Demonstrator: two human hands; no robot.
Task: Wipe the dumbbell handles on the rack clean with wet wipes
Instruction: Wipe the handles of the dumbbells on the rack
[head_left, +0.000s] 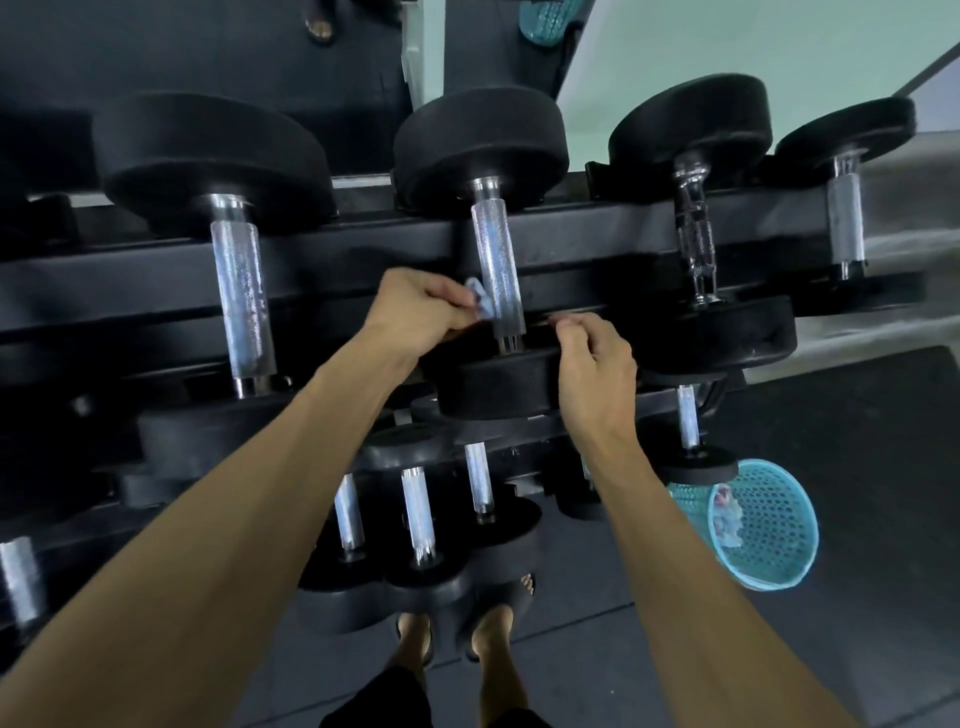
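Centre frame, top tier of the rack (363, 270): the left hand (415, 317) pinches a crumpled wet wipe (479, 304) and has it right against the left side of the knurled chrome handle (497, 270) of the middle dumbbell (483, 150). The wipe sits low on that handle, close to the near weight head (498, 382). The right hand (597, 364) hovers just right of the handle's lower end, fingers curled in with thumb and fingertips close together; whether anything is pinched there, I cannot tell.

Room to work is tight down here: the near head sits directly below both hands, and the rack's black rail runs behind the handle. Above the wipe, the handle is bare chrome all the way to the far head.

To the left, a larger dumbbell (241, 296) lies parallel, with a clear gap between it and the left wrist. To the right, a slimmer chrome-handled one (693, 234), well apart from the right hand.

Lower tier, bottom centre: a cluster of smaller dumbbells (418, 514) packed side by side. Lower right, on the dark floor (857, 415), a teal mesh basket (774, 525) holds crumpled wipes (right beside the rack's end). Sandalled feet (452, 639) stand at the bottom edge.
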